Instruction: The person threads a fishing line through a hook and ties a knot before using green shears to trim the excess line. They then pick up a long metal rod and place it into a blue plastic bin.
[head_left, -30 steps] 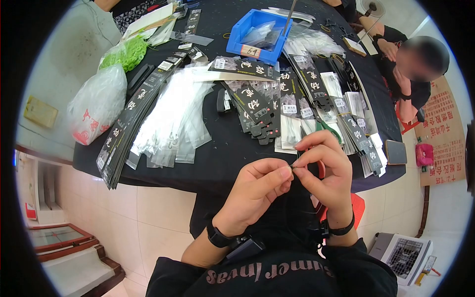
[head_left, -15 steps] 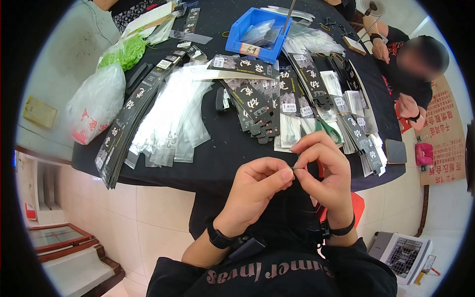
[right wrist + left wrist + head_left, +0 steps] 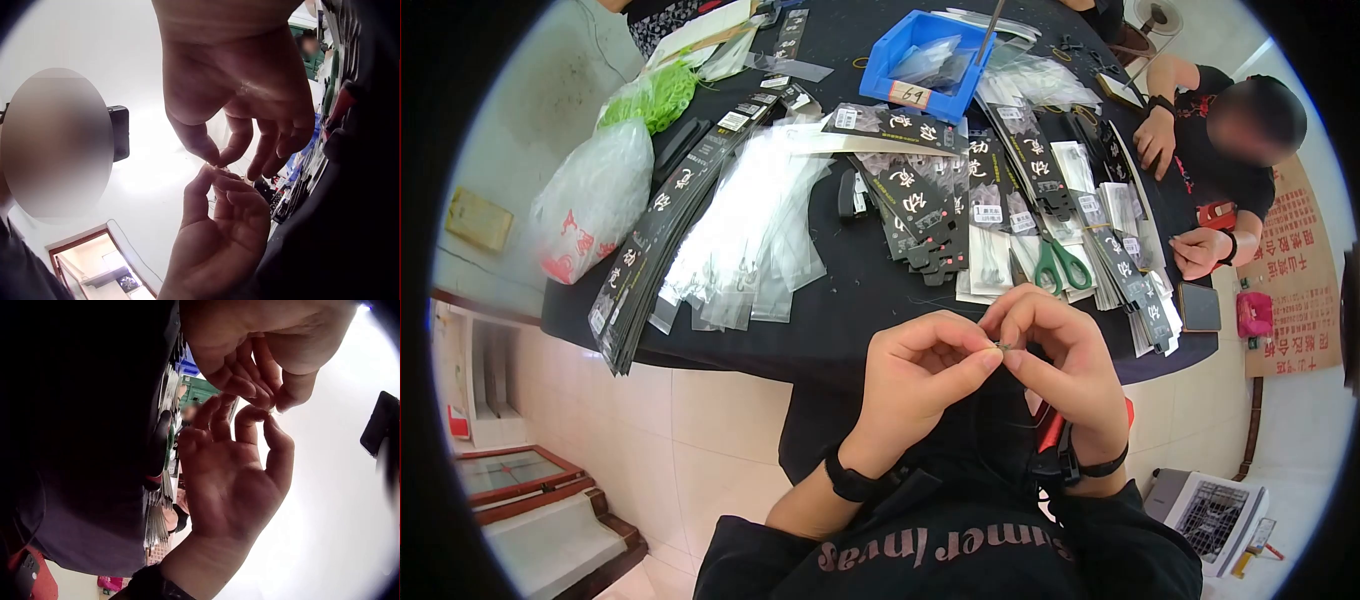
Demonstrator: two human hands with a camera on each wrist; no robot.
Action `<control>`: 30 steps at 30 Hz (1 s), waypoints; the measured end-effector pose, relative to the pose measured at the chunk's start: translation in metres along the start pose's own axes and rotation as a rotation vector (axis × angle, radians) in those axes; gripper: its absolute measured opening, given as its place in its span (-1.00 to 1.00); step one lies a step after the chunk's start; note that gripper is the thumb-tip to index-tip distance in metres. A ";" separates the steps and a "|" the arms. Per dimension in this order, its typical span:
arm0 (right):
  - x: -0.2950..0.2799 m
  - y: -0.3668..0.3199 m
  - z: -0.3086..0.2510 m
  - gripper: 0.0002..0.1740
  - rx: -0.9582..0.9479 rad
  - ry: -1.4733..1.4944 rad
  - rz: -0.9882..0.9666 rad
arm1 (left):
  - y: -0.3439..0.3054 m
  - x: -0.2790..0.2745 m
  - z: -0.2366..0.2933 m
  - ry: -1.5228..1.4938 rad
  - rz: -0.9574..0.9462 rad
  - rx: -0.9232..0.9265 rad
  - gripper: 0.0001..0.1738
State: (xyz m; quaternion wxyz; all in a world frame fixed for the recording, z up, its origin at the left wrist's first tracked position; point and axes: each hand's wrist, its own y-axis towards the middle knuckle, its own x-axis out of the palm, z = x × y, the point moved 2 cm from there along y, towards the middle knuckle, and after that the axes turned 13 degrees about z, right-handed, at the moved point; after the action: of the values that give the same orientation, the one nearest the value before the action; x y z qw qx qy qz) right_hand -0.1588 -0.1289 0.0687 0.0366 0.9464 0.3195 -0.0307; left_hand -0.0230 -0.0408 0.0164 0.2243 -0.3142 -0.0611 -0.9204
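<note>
In the head view the left hand and the right hand meet fingertip to fingertip in front of the shirt, below the table's front edge. Between them is a tiny dark item, pinched by thumb and forefinger of each hand; its shape is too small to tell. The left wrist view shows the left hand above the right hand, tips touching. From the right wrist, the right hand is above and the left hand below.
On the black-covered table lie clear sleeves, black printed packets, green-handled scissors, a stapler-like black object and a blue bin. A plastic bag is at left; another person sits at right.
The right hand has lowered slightly and its fingers have drawn in closer to the left hand's. The scissors are more fully in view. The seated person's hands have moved apart and down towards the table.
</note>
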 end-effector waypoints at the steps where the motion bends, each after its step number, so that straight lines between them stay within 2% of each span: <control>1: 0.000 -0.001 0.001 -0.94 0.024 0.001 0.006 | 0.000 0.000 0.000 -0.001 0.002 0.010 -0.92; 9: -0.001 -0.007 -0.004 -0.93 -0.004 -0.105 -0.032 | 0.000 -0.001 0.000 0.019 0.043 0.015 -0.92; 11: -0.002 -0.008 -0.009 -0.92 0.054 -0.037 0.091 | 0.000 -0.001 0.000 0.008 0.048 -0.007 -0.92; 12: -0.001 -0.007 -0.007 -0.92 0.054 -0.037 0.091 | 0.000 -0.001 0.000 0.010 0.043 -0.029 -0.93; 14: -0.003 -0.005 -0.006 -0.91 -0.039 -0.004 0.169 | -0.001 -0.001 0.000 0.012 0.037 -0.053 -0.93; 20: -0.005 -0.002 -0.004 -0.91 -0.159 -0.120 0.148 | -0.001 0.000 0.000 0.020 0.020 -0.108 -0.94; 26: -0.003 0.000 -0.002 -0.93 -0.187 -0.180 0.176 | 0.000 -0.001 -0.002 -0.014 -0.003 -0.141 -0.93; 30: -0.008 0.001 -0.005 -0.94 -0.219 -0.197 0.185 | 0.000 0.000 0.000 -0.072 -0.048 -0.227 -0.94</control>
State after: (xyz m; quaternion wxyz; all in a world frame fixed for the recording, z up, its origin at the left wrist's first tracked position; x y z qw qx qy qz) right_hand -0.1643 -0.1335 0.0748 0.1732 0.9545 0.2273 -0.0848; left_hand -0.0228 -0.0405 0.0161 0.1631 -0.3690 0.0279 -0.9146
